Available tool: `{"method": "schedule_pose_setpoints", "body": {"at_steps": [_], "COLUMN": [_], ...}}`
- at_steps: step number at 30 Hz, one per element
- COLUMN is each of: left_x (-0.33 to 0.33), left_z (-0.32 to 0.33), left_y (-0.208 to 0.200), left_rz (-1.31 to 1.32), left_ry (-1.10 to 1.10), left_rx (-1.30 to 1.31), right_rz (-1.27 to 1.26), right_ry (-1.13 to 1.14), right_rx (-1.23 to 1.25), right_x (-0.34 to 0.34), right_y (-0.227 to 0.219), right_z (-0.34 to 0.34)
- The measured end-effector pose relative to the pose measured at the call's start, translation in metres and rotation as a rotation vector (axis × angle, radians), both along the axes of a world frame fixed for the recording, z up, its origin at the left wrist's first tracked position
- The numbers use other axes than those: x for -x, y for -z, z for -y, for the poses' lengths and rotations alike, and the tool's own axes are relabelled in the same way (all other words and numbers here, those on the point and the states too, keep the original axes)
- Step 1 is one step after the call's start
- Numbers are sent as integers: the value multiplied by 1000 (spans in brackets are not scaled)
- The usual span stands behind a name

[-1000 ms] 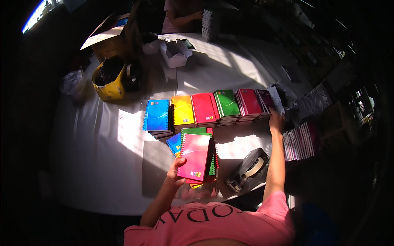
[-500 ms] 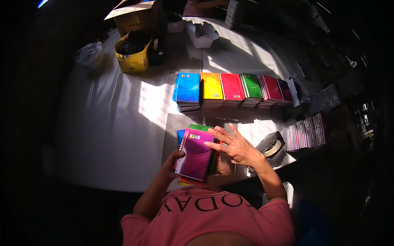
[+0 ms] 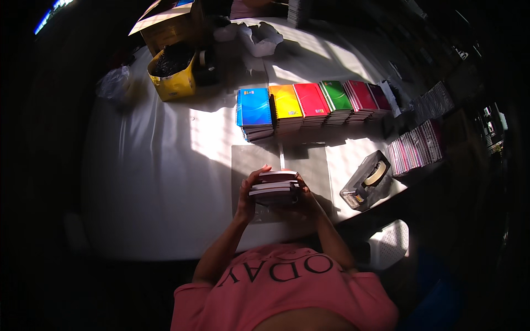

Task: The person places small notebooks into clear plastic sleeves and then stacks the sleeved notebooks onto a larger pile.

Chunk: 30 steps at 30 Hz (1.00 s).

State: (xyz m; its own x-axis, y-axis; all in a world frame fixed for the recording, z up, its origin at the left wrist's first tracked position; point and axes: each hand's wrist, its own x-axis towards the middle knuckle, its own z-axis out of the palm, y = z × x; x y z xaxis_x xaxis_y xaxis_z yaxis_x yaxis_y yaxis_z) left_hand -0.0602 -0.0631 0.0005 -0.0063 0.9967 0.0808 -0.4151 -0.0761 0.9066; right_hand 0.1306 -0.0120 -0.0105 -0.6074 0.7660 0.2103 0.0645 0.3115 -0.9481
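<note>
Between my two hands is a small stack of spiral notebooks point(image 3: 274, 187), stood up so that its page edges face me. My left hand point(image 3: 248, 192) grips the stack's left side, and my right hand point(image 3: 305, 196) closes on its right side, partly in shadow. Under them lies a grey board point(image 3: 314, 165) on the table. Beyond it stands a row of notebook piles: a blue pile point(image 3: 254, 107), a yellow pile point(image 3: 286, 103), a red pile point(image 3: 311, 100), a green pile point(image 3: 335, 96), then another red pile point(image 3: 361, 96) and a dark purple pile point(image 3: 382, 97).
Right of the board sits a tape dispenser point(image 3: 366, 181), with a long row of notebooks point(image 3: 415, 148) past it. At the back left are a yellow tub point(image 3: 175, 86) of dark material, a cardboard box point(image 3: 168, 33) and a plastic bag point(image 3: 114, 83). A white perforated stool point(image 3: 390, 244) stands at the table's right edge.
The fanned notebooks, purple cover on top, are now squared together and tipped on edge. My right hand has gone from spread fingers over the cover to gripping the stack's right side.
</note>
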Motion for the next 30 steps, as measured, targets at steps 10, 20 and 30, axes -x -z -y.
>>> {"method": "schedule_pose_setpoints", "body": {"at_steps": [10,20,30], "left_x": [-27,-32,-35], "left_z": [5,-5,-14], "left_y": [52,51,27], "left_rz": [-28,-248,-493], "left_ry": [-187,-165,-167], "left_rx": [-198,-169,154], "right_rz": [-91,-130,143], "right_ry": [130,214,279], "right_rx": [21,-142,-35], "right_x": [-1,10,-3], "right_y": [10,45,30], "right_z": [1,5,-5]}}
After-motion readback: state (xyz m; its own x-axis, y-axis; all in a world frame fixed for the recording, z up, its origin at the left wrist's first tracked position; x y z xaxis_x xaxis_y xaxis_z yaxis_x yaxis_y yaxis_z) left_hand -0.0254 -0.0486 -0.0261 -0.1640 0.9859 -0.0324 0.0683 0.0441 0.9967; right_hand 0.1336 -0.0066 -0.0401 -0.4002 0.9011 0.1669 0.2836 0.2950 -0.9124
